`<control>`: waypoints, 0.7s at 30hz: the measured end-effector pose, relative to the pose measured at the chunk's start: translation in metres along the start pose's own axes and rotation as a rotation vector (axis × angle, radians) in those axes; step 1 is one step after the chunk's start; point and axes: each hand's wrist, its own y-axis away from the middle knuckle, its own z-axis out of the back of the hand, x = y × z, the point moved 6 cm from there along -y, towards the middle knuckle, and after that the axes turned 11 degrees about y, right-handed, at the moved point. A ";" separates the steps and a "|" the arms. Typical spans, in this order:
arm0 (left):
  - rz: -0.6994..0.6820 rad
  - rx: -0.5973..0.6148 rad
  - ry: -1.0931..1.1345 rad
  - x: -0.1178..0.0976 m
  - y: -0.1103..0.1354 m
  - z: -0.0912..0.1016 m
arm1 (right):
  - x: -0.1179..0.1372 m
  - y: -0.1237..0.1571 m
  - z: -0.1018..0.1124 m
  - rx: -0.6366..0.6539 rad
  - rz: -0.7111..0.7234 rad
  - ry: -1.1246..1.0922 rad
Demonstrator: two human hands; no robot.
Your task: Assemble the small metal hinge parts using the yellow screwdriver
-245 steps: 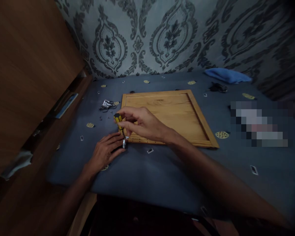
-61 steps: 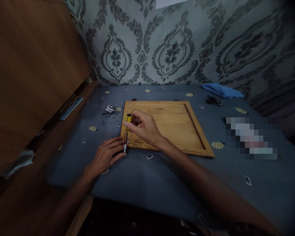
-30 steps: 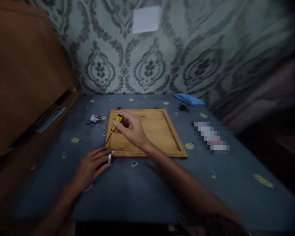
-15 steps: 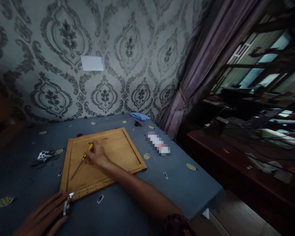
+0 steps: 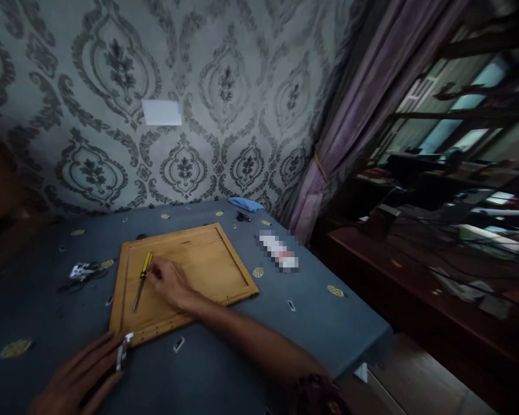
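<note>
Curled fingers of the right hand (image 5: 168,282) meet a slim yellow-and-black screwdriver (image 5: 143,275) over a framed wooden panel (image 5: 210,259); the left hand (image 5: 84,372) flanks a shiny metal fitting (image 5: 121,354), both grips unclear.

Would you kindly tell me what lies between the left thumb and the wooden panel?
In the head view, a metal fitting lies between the thumb of the left hand and the wooden panel.
</note>
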 end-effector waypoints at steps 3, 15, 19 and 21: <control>0.078 -0.007 -0.004 -0.023 -0.017 0.012 | 0.013 0.024 -0.005 0.044 0.183 0.013; 0.205 0.021 0.095 -0.033 -0.028 0.017 | 0.019 0.095 -0.020 -0.104 0.824 0.103; 0.213 0.031 0.120 -0.033 -0.030 0.018 | 0.020 0.094 -0.022 -0.078 0.892 0.141; 0.221 0.028 0.144 -0.032 -0.030 0.019 | 0.020 0.094 -0.023 -0.060 0.907 0.169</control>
